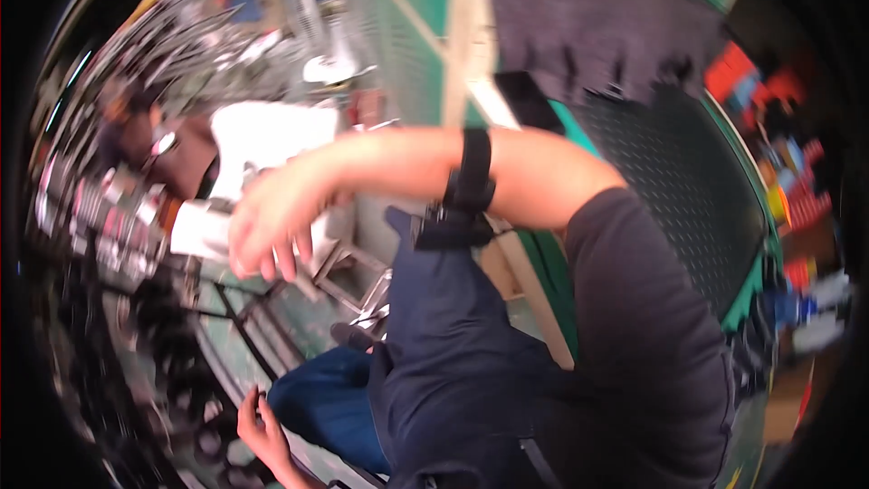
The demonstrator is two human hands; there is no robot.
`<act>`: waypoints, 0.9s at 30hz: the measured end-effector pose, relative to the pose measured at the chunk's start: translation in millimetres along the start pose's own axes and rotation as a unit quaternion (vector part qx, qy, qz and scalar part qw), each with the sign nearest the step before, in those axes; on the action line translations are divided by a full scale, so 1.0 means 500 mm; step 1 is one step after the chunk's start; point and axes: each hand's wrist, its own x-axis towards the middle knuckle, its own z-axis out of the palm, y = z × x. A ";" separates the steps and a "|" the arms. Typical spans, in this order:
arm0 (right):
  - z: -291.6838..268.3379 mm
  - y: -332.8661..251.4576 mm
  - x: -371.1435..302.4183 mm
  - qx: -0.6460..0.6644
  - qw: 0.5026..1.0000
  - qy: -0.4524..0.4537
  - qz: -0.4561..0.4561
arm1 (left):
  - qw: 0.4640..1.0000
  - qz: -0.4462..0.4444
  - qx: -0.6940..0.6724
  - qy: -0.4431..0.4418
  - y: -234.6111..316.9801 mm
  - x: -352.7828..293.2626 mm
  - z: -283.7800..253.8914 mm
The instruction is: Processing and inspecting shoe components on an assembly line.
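The right hand point(272, 217) is drooping at 9 o'clock, fingers loosely spread, seemingly bending because it is stretching in from 3 o'clock, near the white thing point(276, 131) at 10, while the left hand point(265, 436) (grip: cannot tell) is showing at 7.

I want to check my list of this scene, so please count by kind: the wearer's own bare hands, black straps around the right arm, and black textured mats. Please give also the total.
Hands: 2 (left hand, right hand)
Black strap: 1
Black textured mat: 1
Total: 4
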 end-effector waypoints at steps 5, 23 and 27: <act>-0.179 0.045 -0.426 -0.054 0.950 0.296 0.086 | 0.994 0.005 0.031 -0.102 -0.016 0.061 0.066; -0.303 0.565 -0.925 0.032 0.653 0.753 0.078 | 0.975 0.075 0.189 -0.084 0.047 0.078 0.151; -0.297 0.534 -0.918 0.048 0.650 0.747 0.130 | 0.974 0.063 0.206 -0.076 0.054 0.076 0.160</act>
